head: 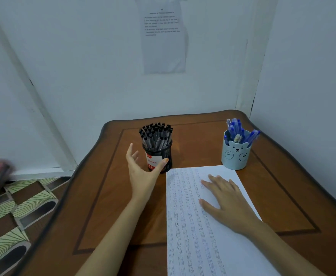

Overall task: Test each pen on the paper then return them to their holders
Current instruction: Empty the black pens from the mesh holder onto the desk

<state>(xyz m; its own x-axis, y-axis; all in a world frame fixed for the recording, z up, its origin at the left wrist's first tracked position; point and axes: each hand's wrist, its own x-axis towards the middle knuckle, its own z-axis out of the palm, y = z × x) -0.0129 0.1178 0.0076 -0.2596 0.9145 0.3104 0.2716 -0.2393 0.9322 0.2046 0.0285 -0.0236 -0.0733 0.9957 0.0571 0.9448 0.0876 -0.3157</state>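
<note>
two holders stood at mid-frame: black mesh holder (159,156) centre, bear cup (236,154) right; left hand (143,168) fingers wide beside the mesh one, right hand (226,198) flat on the paper (187,226); a clumsy reach risked toppling its crowded black pens (156,134).

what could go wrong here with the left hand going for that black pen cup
1. The left hand is open around the black mesh pen holder, thumb near its label; a push could tip it, as the crowded black pens stand well above its rim.
2. The paper is held only by the flat right hand; lifting it could let the sheet slide.
</note>
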